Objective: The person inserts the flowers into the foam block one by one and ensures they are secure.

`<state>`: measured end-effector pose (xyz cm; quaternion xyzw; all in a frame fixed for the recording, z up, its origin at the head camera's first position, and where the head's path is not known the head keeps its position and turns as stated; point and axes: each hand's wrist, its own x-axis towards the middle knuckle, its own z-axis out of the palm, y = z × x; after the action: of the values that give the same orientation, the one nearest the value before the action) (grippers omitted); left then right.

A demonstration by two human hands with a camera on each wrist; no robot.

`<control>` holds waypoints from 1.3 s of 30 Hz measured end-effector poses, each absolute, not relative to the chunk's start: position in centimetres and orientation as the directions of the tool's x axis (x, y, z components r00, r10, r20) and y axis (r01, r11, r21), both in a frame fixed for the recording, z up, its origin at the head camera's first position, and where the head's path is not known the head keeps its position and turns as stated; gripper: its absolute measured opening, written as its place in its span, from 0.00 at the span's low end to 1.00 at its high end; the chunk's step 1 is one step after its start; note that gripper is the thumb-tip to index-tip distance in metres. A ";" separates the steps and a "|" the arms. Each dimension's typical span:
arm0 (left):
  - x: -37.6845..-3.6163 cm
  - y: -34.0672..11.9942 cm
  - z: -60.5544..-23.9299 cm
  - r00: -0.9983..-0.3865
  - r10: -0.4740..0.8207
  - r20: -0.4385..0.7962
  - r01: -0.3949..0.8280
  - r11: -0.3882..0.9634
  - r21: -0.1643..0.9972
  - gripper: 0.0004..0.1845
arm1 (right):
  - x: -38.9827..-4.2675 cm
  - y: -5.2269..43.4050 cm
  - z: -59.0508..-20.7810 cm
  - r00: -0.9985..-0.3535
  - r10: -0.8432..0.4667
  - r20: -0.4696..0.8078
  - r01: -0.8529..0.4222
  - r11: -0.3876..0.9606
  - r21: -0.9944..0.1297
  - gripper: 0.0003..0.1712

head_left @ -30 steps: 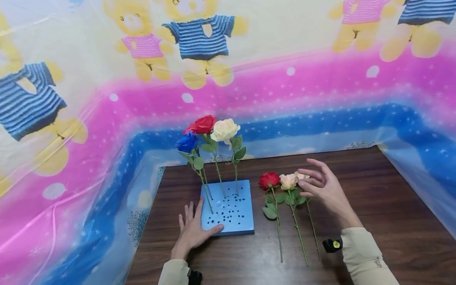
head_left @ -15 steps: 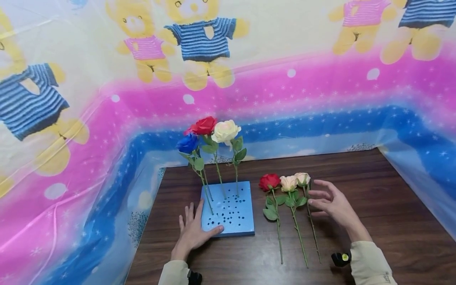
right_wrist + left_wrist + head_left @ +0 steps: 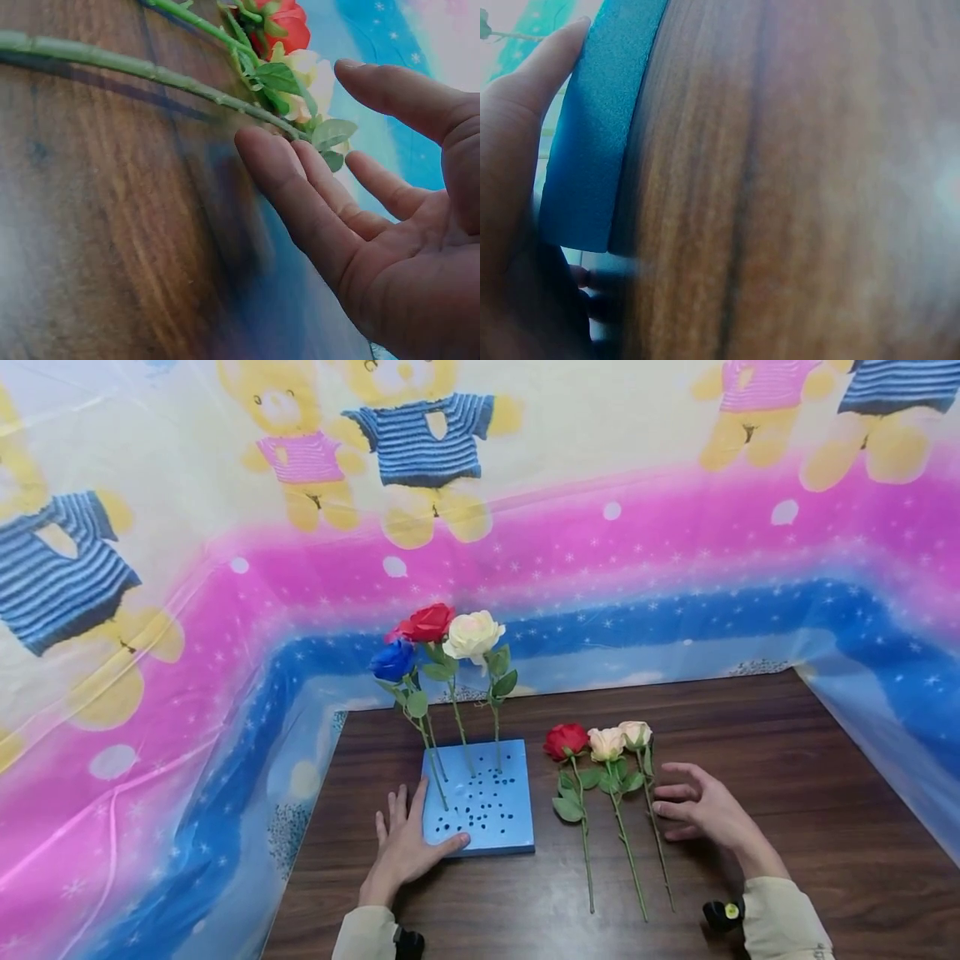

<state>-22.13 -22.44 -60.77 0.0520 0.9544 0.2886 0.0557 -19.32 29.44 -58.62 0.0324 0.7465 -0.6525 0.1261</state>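
Note:
My left hand (image 3: pixel 405 852) lies against the left side of a blue foam block (image 3: pixel 520 842), fingers spread and thumb on its front edge; the left wrist view shows the thumb (image 3: pixel 547 64) along the block's side. Standing in the block are a blue rose (image 3: pixel 393 661), a red rose (image 3: pixel 427 623) and a white rose (image 3: pixel 474 637). To its right lie a second red rose (image 3: pixel 566 741), a peach rose (image 3: pixel 606 744) and a cream rose (image 3: pixel 636 734). My right hand (image 3: pixel 708 814) holds nothing, its loosely bent fingertips close beside the cream rose's stem (image 3: pixel 157 73).
Small dark holes dot the top of the block. The dark wooden table (image 3: pixel 840 793) reaches back to a printed cloth (image 3: pixel 585 560) with bears, which hangs behind and at both sides. Part of a pink bloom (image 3: pixel 392 634) shows behind the upright red rose.
My right hand has drawn back from over the blooms, moving right and nearer me to beside the cream rose's stem. The left hand and the block stay put.

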 end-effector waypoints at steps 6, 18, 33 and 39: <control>-22.2 -22.3 -60.7 -0.988 0.136 -0.074 0.072 0.824 0.562 0.71 | -18.9 29.3 -59.0 -0.952 -0.101 -0.290 0.264 0.210 -0.941 0.59; -22.2 -22.2 -60.8 -0.986 0.137 -0.095 0.062 0.832 0.552 0.71 | -18.9 28.9 -59.8 -0.933 -0.017 -0.360 0.342 0.279 -0.897 0.56; -22.3 -22.3 -61.0 -0.985 0.129 -0.114 0.044 0.827 0.561 0.72 | -19.2 27.9 -60.4 -0.957 -0.033 -0.289 0.255 0.381 -0.889 0.56; -22.3 -22.3 -60.8 -0.986 0.136 -0.100 0.057 0.827 0.560 0.71 | -19.1 28.0 -60.4 -0.963 -0.058 -0.265 0.225 0.377 -0.899 0.56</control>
<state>-22.33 -22.31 -60.83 0.0508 0.9533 0.2899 0.0678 -19.06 28.02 -60.40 0.0509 0.8199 -0.5560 0.1270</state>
